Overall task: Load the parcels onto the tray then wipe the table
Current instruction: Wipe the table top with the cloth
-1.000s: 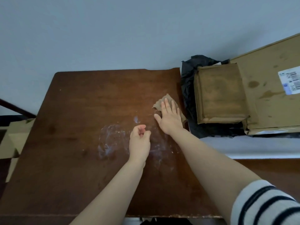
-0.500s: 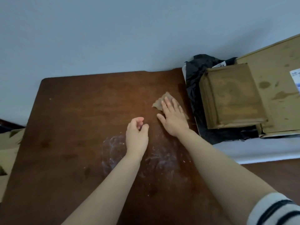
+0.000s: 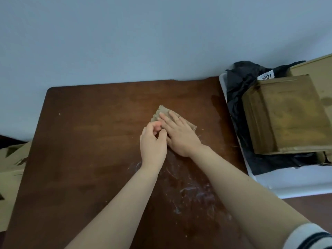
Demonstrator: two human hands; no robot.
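Table (image 3: 89, 141): cloth (image 3: 162, 112), right hand (image 3: 181, 139) further left

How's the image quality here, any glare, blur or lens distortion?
Head view: dim, even light, no hard glare; the whitish smears on the table give a faint sheen; the wide-angle lens bows the table's edges; the left hand looks slightly soft.

Mid-frame, the right hand (image 3: 181, 136) covers most of the cloth (image 3: 162, 112); whether the curled left hand (image 3: 152, 144) pinches it is unclear. At the right edge the tray (image 3: 291, 184) and the largest parcel (image 3: 321, 72) are cut off, and a parcel label (image 3: 266, 76) is half hidden.
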